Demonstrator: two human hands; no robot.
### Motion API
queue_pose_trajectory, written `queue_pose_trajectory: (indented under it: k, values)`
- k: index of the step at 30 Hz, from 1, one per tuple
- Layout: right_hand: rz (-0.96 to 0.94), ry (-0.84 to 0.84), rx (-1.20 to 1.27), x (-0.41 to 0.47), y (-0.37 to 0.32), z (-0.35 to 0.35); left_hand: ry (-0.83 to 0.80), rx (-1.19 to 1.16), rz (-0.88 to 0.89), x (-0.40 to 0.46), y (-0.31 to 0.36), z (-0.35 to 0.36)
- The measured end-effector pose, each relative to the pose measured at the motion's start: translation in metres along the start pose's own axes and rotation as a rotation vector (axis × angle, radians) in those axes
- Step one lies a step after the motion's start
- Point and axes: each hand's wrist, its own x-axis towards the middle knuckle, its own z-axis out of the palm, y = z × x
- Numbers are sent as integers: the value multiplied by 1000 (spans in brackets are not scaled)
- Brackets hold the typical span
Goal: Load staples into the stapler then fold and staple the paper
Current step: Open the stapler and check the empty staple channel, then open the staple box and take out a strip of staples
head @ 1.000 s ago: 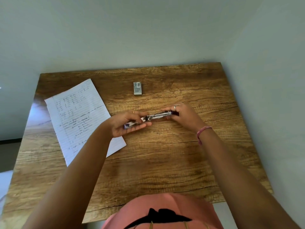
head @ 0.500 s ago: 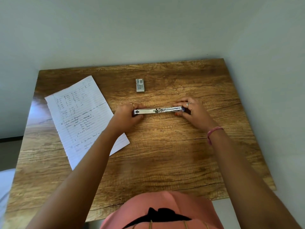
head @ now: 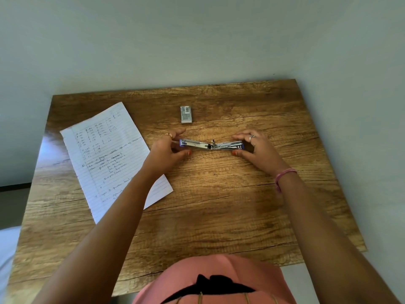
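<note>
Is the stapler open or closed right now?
Open. The stapler lies swung out flat on the table, its two halves end to end, with the left hand and right hand holding opposite ends.

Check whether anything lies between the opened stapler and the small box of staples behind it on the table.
Nothing visible does. The stapler lies opened flat, a hand at each end: left hand, right hand. The box of staples sits just beyond its left half, with only bare table between them. The paper lies off to the left.

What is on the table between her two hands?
The opened-flat stapler spans between the left hand and right hand, seen from the head camera.
</note>
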Motion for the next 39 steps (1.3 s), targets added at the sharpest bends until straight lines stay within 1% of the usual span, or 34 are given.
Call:
queue_pose_trajectory:
  k: [3,5,8,10,12,14,16,19,23,25,29,31,33,35,37,39]
  values:
    - [-2,-23,11,-1,-2,-4,-51,48,-3,3,-4,-6]
    - [-1,-62,13,0,-5,-10,-45,67,-3,7,-7,-15]
    - [-4,-154,50,3,-8,-23,63,62,11,18,-10,-28]
    - [20,-226,152,8,-11,-32,133,73,28,30,-10,-33]
    - [50,-258,249,13,-17,-40,170,124,51,46,-8,-35]
    - [56,-222,302,19,-25,-45,147,183,64,62,-7,-33]
    - [50,-169,312,27,-32,-46,88,233,74,75,-7,-28]
    - [43,-131,262,39,-39,-42,23,311,96,89,-6,-25]
    - [20,-110,210,50,-44,-33,-22,464,104,94,-5,-26]
    - [8,-97,202,53,-46,-29,9,425,98,93,-5,-28]
    - [-13,-10,202,53,-51,-23,215,197,53,82,-4,-35]
    - [-13,53,227,51,-57,-21,257,95,68,73,-1,-39]
    - [-22,118,267,45,-66,-21,270,40,92,62,5,-42]
    - [-39,149,337,36,-77,-22,269,13,111,48,14,-42]
    - [-46,131,430,24,-89,-20,251,-24,127,31,23,-40]
    - [-34,88,504,13,-97,-16,197,-71,134,14,31,-35]
